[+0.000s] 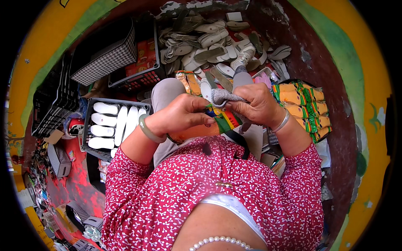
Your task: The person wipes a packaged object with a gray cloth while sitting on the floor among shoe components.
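Note:
Over my lap, my left hand (182,115) pinches the edge of an orange, green and yellow plastic packet (226,122) between thumb and fingers. My right hand (259,104) is closed on a grey, thick fabric piece (222,97) that curls over the packet's upper end. Whether the fabric comes out of the packet or only lies against it, I cannot tell. A pale insole or sole (206,88) lies just beyond my hands, beside another orange packet (188,82).
A grey crate (88,125) of white soles stands at left. Behind it are a black crate (159,50) with red boxes and a houndstooth-patterned bin (106,58). Loose soles (213,37) heap up at the far wall. Orange packets (299,106) are stacked at right.

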Demonstrator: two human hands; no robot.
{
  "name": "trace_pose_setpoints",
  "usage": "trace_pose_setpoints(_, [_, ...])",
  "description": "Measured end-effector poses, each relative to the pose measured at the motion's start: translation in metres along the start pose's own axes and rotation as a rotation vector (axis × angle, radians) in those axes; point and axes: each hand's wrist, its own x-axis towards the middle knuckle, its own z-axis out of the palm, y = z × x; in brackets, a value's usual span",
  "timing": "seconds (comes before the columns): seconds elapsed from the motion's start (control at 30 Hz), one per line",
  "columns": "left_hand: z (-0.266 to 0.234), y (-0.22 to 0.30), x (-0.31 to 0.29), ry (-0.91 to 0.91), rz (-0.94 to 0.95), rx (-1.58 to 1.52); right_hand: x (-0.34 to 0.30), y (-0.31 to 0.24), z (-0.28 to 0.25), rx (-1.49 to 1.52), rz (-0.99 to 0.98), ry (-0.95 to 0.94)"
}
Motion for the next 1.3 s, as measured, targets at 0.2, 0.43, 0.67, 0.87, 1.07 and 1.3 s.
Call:
trace_pose_setpoints(0.2, [0.0, -0.006, -0.005, 0.018, -0.016, -0.056, 0.001, 0.005, 0.002, 0.028, 0.002, -0.056])
trace_pose_setpoints(0.43, [-0.035, -0.016, -0.034, 0.22, -0.055, -0.389, -0.018, 0.048, -0.055, 0.429, 0.442, 0.379])
trace_pose_setpoints(0.67, [-0.032, -0.022, -0.022, 0.324, 0.086, -0.591, -0.027, 0.071, -0.024, 1.233, 0.511, 0.473])
trace_pose_setpoints(0.87, [-0.032, -0.029, -0.008, 0.219, 0.158, -0.612, -0.016, 0.063, 0.018, 1.146, 0.581, 0.552])
trace_pose_setpoints(1.07, [-0.028, -0.035, 0.003, 0.187, 0.118, -0.6, 0.009, 0.027, 0.019, 1.022, 0.325, 0.657])
trace_pose_setpoints(1.3, [-0.018, -0.026, 0.007, 0.143, 0.113, -0.75, 0.021, 0.0, 0.022, 0.858, 0.167, 0.629])
